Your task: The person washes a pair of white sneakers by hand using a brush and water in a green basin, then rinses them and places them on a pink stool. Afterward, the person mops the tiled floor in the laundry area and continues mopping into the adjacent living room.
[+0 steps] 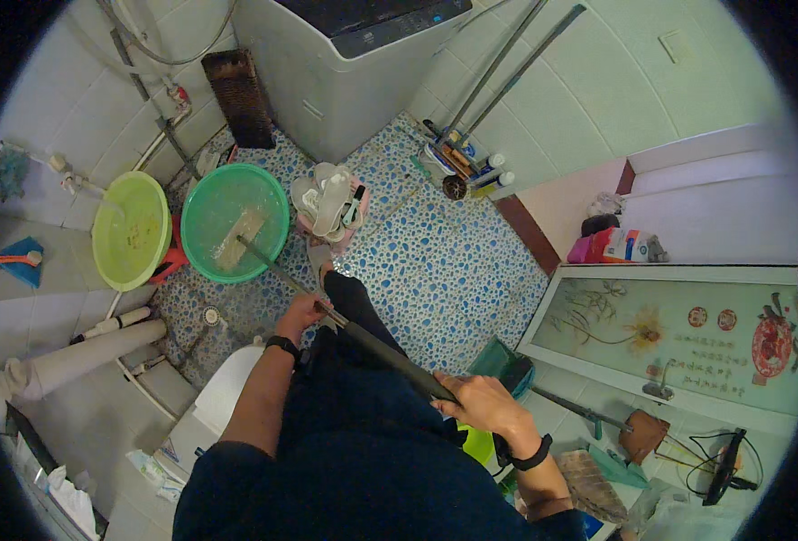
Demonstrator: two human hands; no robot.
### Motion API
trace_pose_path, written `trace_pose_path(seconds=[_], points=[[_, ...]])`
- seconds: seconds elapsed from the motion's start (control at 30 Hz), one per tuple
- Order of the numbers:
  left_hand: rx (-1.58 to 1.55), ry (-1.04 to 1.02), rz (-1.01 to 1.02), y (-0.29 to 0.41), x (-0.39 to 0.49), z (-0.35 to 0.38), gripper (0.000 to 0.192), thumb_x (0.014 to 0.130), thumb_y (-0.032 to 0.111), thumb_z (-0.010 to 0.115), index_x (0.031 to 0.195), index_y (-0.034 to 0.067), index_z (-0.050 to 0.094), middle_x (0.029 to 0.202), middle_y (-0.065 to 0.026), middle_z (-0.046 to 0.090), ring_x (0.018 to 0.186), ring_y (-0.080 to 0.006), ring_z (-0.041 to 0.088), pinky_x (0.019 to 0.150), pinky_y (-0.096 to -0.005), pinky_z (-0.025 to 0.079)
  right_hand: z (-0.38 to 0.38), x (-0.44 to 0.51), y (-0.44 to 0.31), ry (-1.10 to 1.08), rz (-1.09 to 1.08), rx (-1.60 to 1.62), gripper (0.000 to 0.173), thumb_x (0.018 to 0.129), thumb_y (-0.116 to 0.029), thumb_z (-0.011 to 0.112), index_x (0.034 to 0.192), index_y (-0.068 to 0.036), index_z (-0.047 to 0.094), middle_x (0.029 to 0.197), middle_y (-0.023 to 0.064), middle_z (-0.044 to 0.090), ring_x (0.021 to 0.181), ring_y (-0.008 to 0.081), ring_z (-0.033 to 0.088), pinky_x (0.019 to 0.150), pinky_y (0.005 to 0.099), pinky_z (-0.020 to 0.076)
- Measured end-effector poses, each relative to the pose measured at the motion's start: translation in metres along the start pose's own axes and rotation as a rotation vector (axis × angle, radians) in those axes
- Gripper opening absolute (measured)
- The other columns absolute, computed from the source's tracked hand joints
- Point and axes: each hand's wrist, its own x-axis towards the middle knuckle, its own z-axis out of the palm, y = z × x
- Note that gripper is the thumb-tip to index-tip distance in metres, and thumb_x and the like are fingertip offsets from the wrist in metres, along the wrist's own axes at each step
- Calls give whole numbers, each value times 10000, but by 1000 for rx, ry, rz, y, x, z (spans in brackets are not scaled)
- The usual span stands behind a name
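Both of my hands grip a long mop handle (388, 351) that slants across in front of my body. Its flat mop head (242, 238) rests inside a green plastic basin (192, 196), which seems to hold some water. My left hand (302, 316) is closed around the thin metal part of the pole. Farther up, my right hand (476, 400) holds the thicker dark grip near the upper end. Beyond my feet, right of the basin, several light shoes (331, 199) sit in a pink container (363, 209).
A yellow-green basin (131, 230) stands left of the green one. Behind are a washing machine (317, 88) and a brown washboard (238, 98). A white toilet (226, 385) is close on my left. Long-handled tools (507, 67) lean by the wall; a glass-panel door (669, 331) is at right.
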Motion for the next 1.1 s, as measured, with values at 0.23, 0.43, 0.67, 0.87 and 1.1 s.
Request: trace_pose_path(seconds=[0.23, 0.43, 0.67, 0.87, 1.1], points=[[-289, 304, -435, 13, 6, 1, 150, 904, 69, 463, 971, -63, 486, 917, -209, 590, 818, -336, 613, 693, -436, 546, -8, 4, -27, -12, -10, -110, 516, 889, -370, 542, 1264, -18, 499, 788, 232, 636, 761, 396, 624, 672, 478, 489], [-290, 241, -372, 19, 0, -18, 206, 939, 113, 443, 1007, -74, 496, 1008, -233, 606, 883, -331, 617, 756, -452, 538, -3, 15, -38, -27, -60, -123, 532, 896, -377, 526, 1273, -4, 488, 809, 230, 640, 773, 392, 624, 673, 466, 494], [-273, 404, -381, 17, 8, -41, 132, 907, 73, 504, 892, -57, 521, 866, -195, 592, 788, -301, 613, 741, -436, 552, 7, 26, -43, 2, -104, -167, 540, 895, -361, 531, 1302, -12, 462, 821, 225, 645, 776, 380, 631, 669, 462, 498], [-355, 396, -293, 9, 13, -54, 133, 890, 71, 546, 872, -59, 571, 792, -136, 607, 754, -208, 622, 674, -338, 551, -2, 22, -49, -68, -58, -47, 609, 836, -226, 605, 1385, -109, 368, 1022, 240, 570, 837, 410, 605, 753, 458, 491], [-473, 364, -242, 4, 19, -66, 147, 870, 85, 563, 909, -56, 552, 817, -140, 593, 721, -228, 578, 646, -364, 524, -16, 20, -65, -47, -122, -26, 615, 806, -183, 602, 1379, -125, 387, 1032, 235, 564, 863, 404, 599, 764, 462, 488]])
